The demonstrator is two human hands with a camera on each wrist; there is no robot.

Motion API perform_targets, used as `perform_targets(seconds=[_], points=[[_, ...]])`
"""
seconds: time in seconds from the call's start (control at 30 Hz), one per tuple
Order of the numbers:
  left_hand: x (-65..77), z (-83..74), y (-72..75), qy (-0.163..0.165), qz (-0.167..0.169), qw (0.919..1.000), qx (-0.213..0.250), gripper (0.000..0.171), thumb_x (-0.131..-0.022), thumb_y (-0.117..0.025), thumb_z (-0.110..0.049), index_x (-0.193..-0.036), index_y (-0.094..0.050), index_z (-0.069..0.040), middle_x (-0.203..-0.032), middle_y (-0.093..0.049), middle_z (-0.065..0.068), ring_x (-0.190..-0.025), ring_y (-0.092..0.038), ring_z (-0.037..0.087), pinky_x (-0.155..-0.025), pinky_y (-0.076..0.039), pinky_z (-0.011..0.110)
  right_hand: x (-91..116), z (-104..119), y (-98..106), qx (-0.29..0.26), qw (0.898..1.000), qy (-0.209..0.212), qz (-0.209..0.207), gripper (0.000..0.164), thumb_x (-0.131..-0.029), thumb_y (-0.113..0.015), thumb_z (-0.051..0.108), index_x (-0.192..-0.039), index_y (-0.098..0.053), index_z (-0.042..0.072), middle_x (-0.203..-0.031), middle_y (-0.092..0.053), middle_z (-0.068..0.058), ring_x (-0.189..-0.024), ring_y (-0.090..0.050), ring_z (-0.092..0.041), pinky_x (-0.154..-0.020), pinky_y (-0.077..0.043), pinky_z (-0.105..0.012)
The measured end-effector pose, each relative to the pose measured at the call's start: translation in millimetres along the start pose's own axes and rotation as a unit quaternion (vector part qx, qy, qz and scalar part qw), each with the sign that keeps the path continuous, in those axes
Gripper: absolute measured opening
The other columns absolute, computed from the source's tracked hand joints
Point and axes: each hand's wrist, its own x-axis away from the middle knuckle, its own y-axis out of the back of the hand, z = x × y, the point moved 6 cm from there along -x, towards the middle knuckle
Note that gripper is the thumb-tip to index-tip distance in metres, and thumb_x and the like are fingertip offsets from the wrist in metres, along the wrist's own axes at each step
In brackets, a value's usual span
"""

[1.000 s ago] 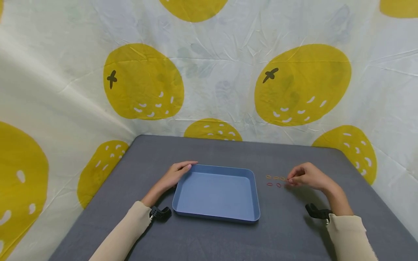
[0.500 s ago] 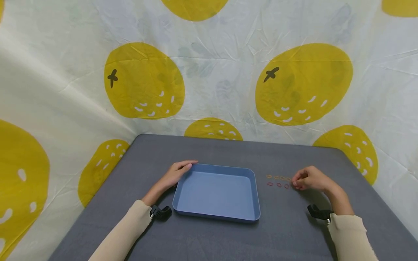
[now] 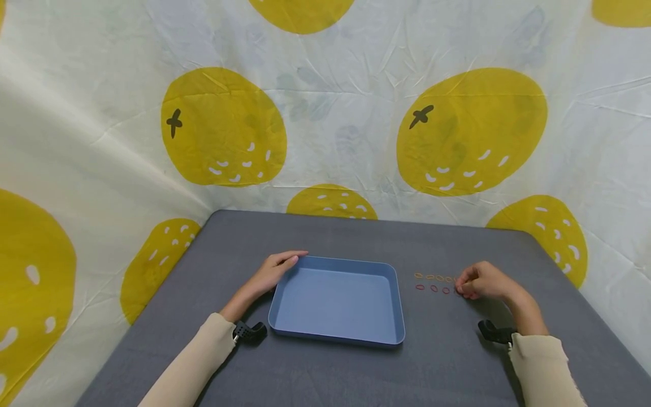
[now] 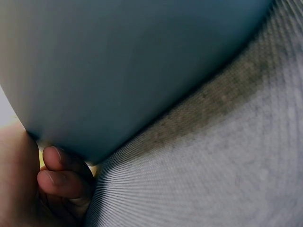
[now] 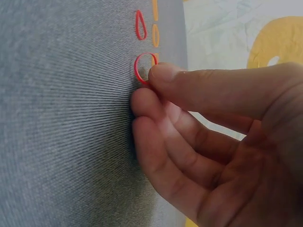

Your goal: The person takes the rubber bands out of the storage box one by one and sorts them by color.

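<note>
A blue rectangular tray (image 3: 335,338) lies on the dark grey table. At its far left corner my left hand (image 3: 268,275) holds the rim, with curled fingertips (image 4: 61,183) against the tray's outside in the left wrist view. Right of the tray lie two short rows of thin rubber bands: orange ones (image 3: 430,277) behind, red ones (image 3: 434,289) in front. My right hand (image 3: 483,280) is at the right end of these rows. In the right wrist view its thumb and finger pinch a red rubber band (image 5: 136,67) close to the cloth; part of the band is hidden.
The grey tabletop (image 3: 356,376) extends around the tray. A white curtain (image 3: 346,124) with large yellow fruit prints hangs behind and beside the table. Black wrist cameras (image 3: 497,332) sit at both sleeve ends.
My right hand has shifted slightly right and toward me. A third red band and another orange one now show beside its fingertips. The left hand and the tray stay put.
</note>
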Motion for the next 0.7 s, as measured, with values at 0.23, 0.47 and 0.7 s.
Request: perform_targets(seconds=[0.23, 0.47, 0.7], points=[[-0.9, -0.6, -0.7, 0.002, 0.002, 1.0000, -0.006, 0.042, -0.113, -0.045, -0.028, -0.149, -0.058, -0.011, -0.154, -0.055, 0.013, -0.149, -0.044, 0.033, -0.122, -0.032, 0.058, 0.5, -0.6, 1.6, 0.005, 1.000, -0.009, -0.007, 0.012, -0.093, -0.070, 0.001, -0.094, -0.074, -0.011, -0.084, -0.072, -0.007, -0.073, -0.064, -0.016, -0.064, -0.058, -0.029], [-1.5, 0.1, 0.1, 0.005, -0.003, 0.9999, -0.009, 0.040, -0.111, -0.049, -0.034, -0.145, -0.063, -0.017, -0.150, -0.060, 0.008, -0.147, -0.048, 0.030, -0.122, -0.034, 0.057, 0.3, -1.4, 2.2, 0.010, 1.000, -0.006, -0.008, 0.013, -0.095, -0.067, 0.000, -0.095, -0.073, -0.012, -0.087, -0.073, -0.009, -0.075, -0.064, -0.017, -0.064, -0.059, -0.030], [-0.2, 0.8, 0.0, 0.000, -0.001, 0.9999, -0.016, 0.041, -0.111, -0.048, -0.037, -0.145, -0.063, -0.020, -0.150, -0.060, 0.006, -0.147, -0.048, 0.029, -0.121, -0.035, 0.056, 2.6, 0.3, 2.9, 0.007, 1.000, -0.012, -0.011, 0.012, -0.094, -0.067, -0.002, -0.096, -0.074, -0.012, -0.088, -0.075, -0.010, -0.075, -0.065, -0.018, -0.065, -0.060, -0.030]])
